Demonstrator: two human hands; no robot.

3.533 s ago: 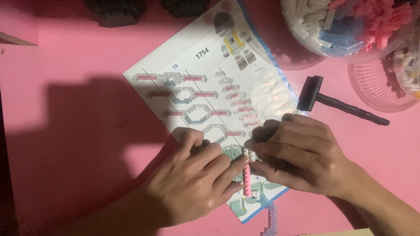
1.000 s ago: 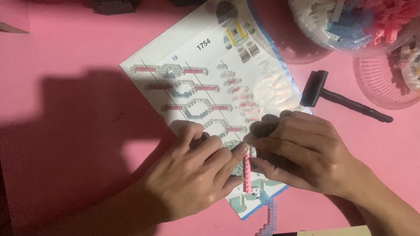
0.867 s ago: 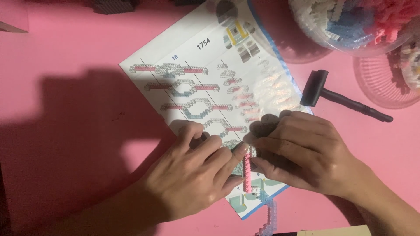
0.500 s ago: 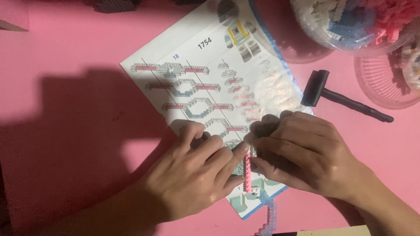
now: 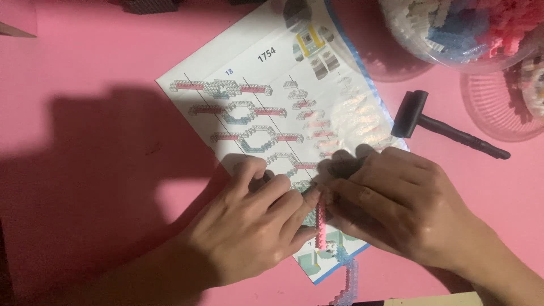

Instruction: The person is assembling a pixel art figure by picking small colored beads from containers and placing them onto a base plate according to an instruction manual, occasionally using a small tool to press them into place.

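Hands meet low in the view over an instruction sheet [image 5: 249, 73] spread on a pink table [image 5: 85, 62]. Nearest the camera, a chain of pale blue and pink small bricks [image 5: 348, 277] trails off the sheet's lower corner toward the bottom edge. Just above it, the left hand [image 5: 249, 226] and the right hand [image 5: 396, 209] press together from both sides on a narrow pink brick strip [image 5: 321, 224], which stands on edge between their fingertips; both hands pinch it, the left with curled fingers, the right with its fingers laid over the top end. A bit of pale teal brickwork shows beside the strip, under the left fingertips. The strip sits over the lower part of the sheet, whose printed diagrams show hexagonal assemblies in pink, white and teal. Farther out, right of the sheet, a small black hammer [image 5: 442, 124] lies on the table. Beyond it, a clear plastic tub [image 5: 453, 34] holds loose white, blue and pink bricks, and a shallow clear dish [image 5: 504, 107] sits beside it at the right edge.
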